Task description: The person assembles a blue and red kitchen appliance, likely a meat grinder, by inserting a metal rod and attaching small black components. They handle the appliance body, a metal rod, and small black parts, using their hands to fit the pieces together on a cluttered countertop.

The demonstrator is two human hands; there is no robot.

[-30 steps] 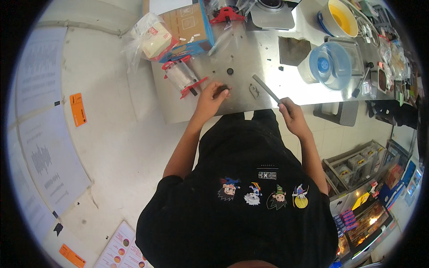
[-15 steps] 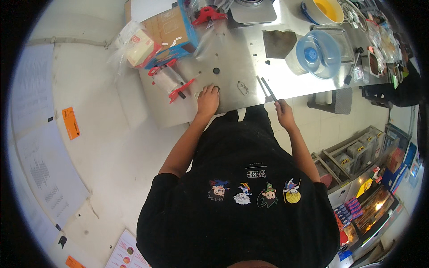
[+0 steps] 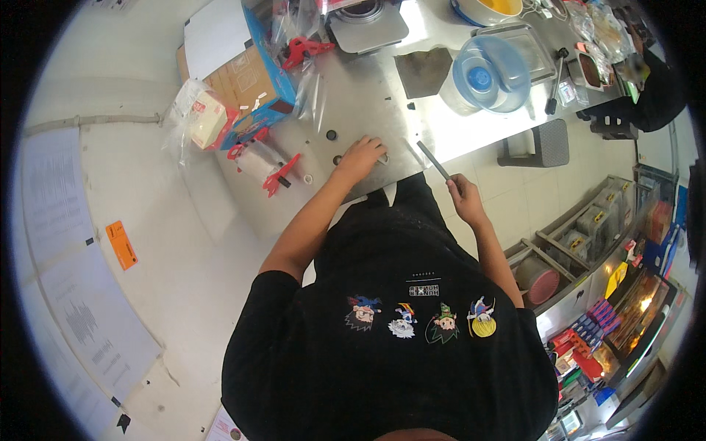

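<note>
My left hand (image 3: 362, 159) reaches over the steel table, fingers bent down at a small metal piece (image 3: 384, 159) that shows partly past the fingertips. My right hand (image 3: 465, 197) is closed round the near end of a slim dark bar-shaped tool (image 3: 432, 159), which points away and to the left, over the table's front edge. What kind of tool it is, I cannot make out. Left of my left hand lie a dark ring-like part (image 3: 337, 159) and a pale ring (image 3: 308, 178). A black round cap (image 3: 332, 135) sits a little farther back.
At the left stand a clear cylinder with red end frames (image 3: 259, 162), a plastic-wrapped pack (image 3: 209, 123) and a cardboard box (image 3: 246, 73). Farther right are a dark flat sheet (image 3: 423, 72), a clear blue bowl (image 3: 507, 73) and a glass tray (image 3: 535, 45). A grey stool (image 3: 550, 143) stands beyond the edge.
My left hand has moved right, from the dark ring-like part to the small metal piece. The right hand still holds the slim tool. The whole view has shifted with my head.
</note>
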